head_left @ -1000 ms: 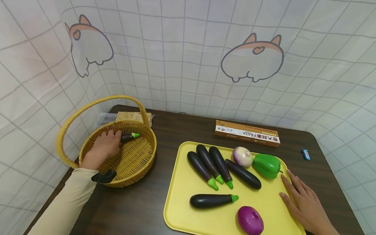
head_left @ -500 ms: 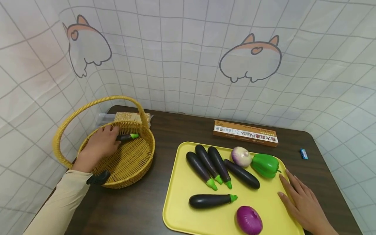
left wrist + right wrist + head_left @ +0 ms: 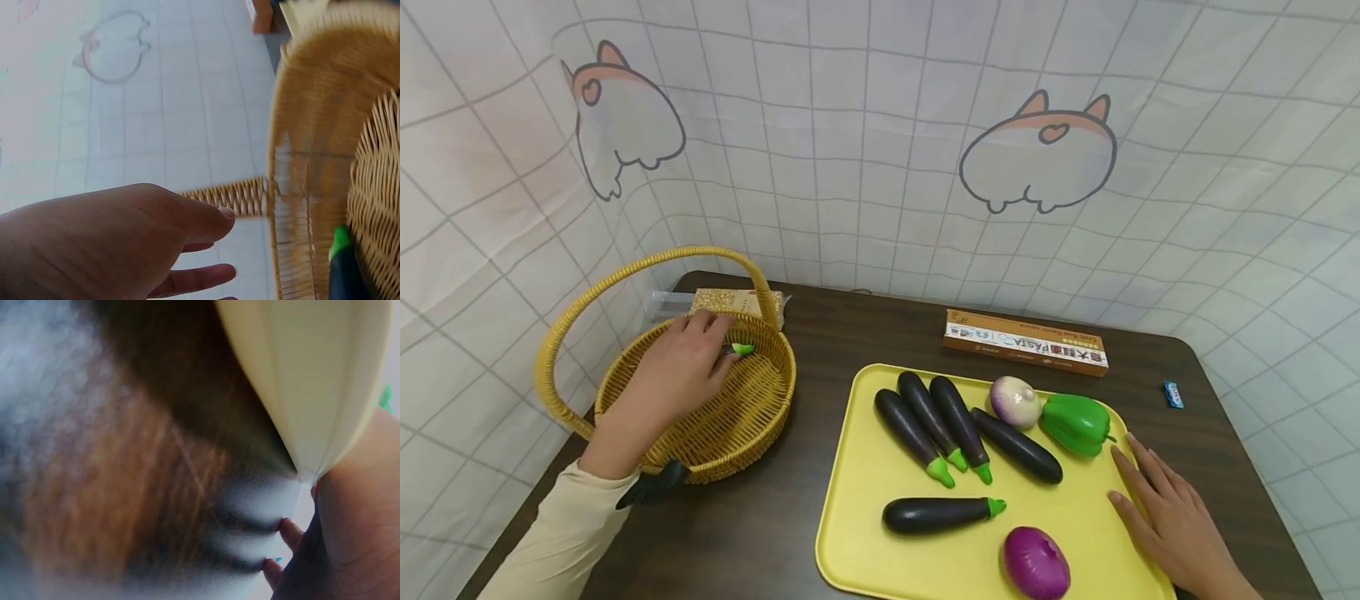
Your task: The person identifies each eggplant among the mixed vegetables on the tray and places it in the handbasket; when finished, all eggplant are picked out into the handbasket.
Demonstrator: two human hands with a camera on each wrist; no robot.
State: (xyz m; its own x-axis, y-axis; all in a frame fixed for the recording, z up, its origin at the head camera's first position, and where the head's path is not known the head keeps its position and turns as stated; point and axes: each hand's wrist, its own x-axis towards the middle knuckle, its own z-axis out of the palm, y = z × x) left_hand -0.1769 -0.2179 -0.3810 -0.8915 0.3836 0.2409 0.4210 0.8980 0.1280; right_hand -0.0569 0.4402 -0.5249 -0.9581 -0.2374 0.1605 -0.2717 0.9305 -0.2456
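My left hand [image 3: 673,371] is over the yellow wicker basket [image 3: 782,408], its fingers loosely extended with nothing between them. Below it, an eggplant [image 3: 347,275] with a green cap lies inside the basket; in the head view the hand covers most of it. My right hand [image 3: 1180,525] rests with spread fingers on the right rim of the yellow tray [image 3: 842,533], close to a green bell pepper [image 3: 1078,423]. Several eggplants [image 3: 936,515] lie on that tray, along with a purple onion [image 3: 1036,562] and a white-and-purple onion [image 3: 1015,402].
Behind the tray lies a pasta box [image 3: 1026,342]. A small blue packet [image 3: 1173,394] is at the table's right side. A bag of yellow grains [image 3: 733,301] sits behind the basket, whose tall handle [image 3: 568,312] arches up at its left. A tiled-pattern curtain [image 3: 880,167] surrounds the table.
My left hand has let go of the eggplant in the basket, shifting left at first, then lifting and moving right above it. The right hand stays at the tray's edge.
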